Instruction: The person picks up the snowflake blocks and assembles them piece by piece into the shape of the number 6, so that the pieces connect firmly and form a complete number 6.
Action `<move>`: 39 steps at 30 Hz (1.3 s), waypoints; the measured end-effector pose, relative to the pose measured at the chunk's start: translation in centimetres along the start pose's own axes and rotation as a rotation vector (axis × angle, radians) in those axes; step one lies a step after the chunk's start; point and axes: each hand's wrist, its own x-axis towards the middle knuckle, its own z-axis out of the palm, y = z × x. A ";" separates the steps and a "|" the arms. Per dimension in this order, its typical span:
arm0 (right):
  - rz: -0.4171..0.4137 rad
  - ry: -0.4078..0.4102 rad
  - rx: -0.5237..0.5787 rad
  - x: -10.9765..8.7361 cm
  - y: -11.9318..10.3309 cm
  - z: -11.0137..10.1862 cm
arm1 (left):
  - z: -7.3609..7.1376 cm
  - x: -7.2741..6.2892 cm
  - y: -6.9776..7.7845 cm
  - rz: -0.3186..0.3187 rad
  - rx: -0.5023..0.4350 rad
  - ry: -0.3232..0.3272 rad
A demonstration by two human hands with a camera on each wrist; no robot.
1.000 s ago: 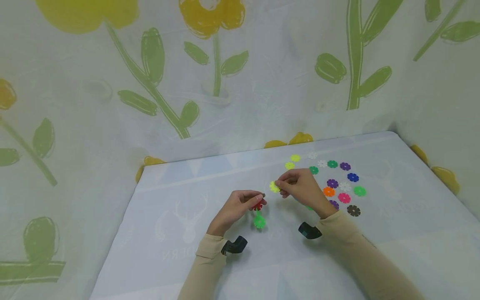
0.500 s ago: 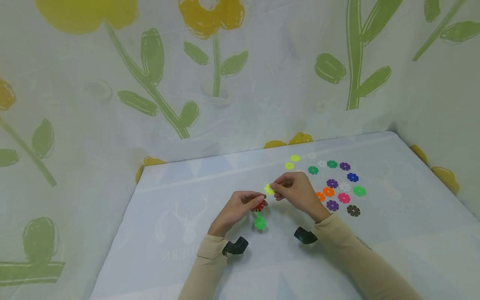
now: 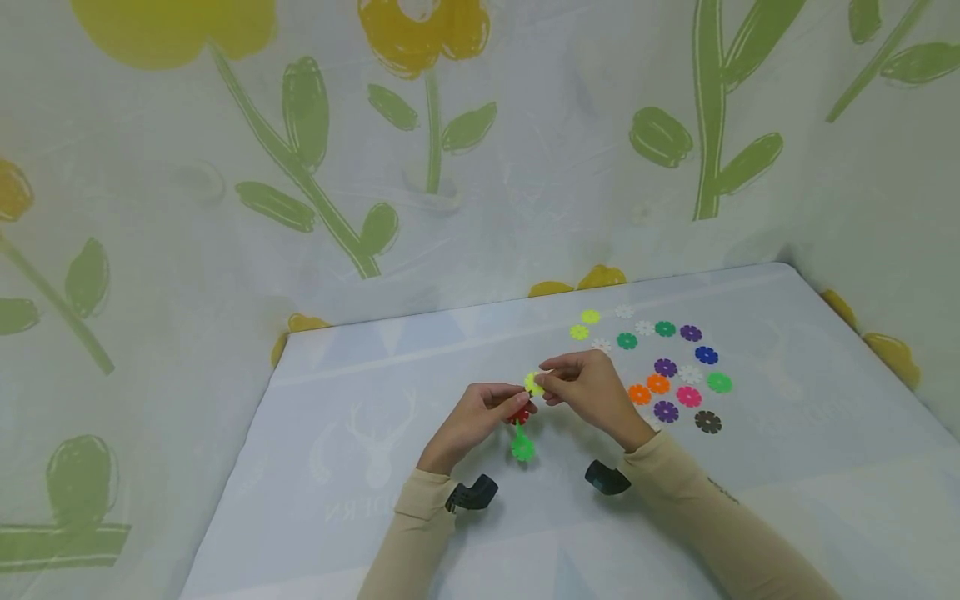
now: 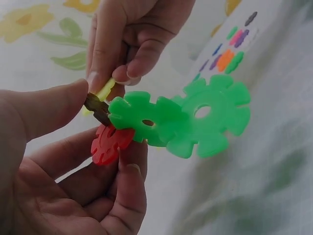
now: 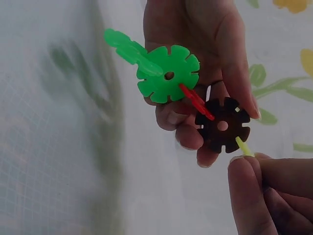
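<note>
Closest to the person, between the two wrist-mounted black cameras (image 3: pixel 472 492), two green discs hang off the near side of the left hand (image 3: pixel 471 414). The outer green disc (image 5: pixel 122 44) is slotted into the inner green disc (image 5: pixel 178 58), which joins a red disc (image 5: pixel 196 102), and that joins a dark brown disc (image 5: pixel 213 132) at the left hand's fingertips. The left hand pinches that brown disc with its thumb against the fingers. Just beside it, the right hand (image 3: pixel 588 385) pinches a yellow disc (image 5: pixel 243 146), its edge set against the brown rim; I cannot tell whether the slots have meshed.

From here I'd worry about a push made off the slot: the yellow edge could skid along the rim and slip free. Pressing hard might also twist the red joint loose, since the green pair seems to have nothing under it.

I see no container; the loose discs lie directly on the tabletop (image 3: pixel 300 533). Right of the right hand are two orange discs (image 3: pixel 639 394), a pink disc (image 3: pixel 688 397) and a blue disc (image 3: pixel 706 355); beyond it, two yellow ones (image 3: pixel 591 317). Farthest off stands a flower-printed backdrop (image 3: pixel 525 217).
</note>
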 end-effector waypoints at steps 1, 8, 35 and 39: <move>-0.003 -0.003 0.003 0.0 0.0 0.0 | 0.0 0.0 0.0 0.003 -0.002 -0.001; -0.037 -0.013 0.011 -0.1 0.2 0.2 | 0.0 0.0 -0.2 0.022 -0.006 0.013; -0.111 -0.191 0.025 0.2 0.5 0.4 | -0.4 0.0 0.2 0.063 0.162 0.111; -0.131 -0.232 -0.006 0.1 0.4 0.4 | -0.3 0.1 0.2 0.095 0.211 0.161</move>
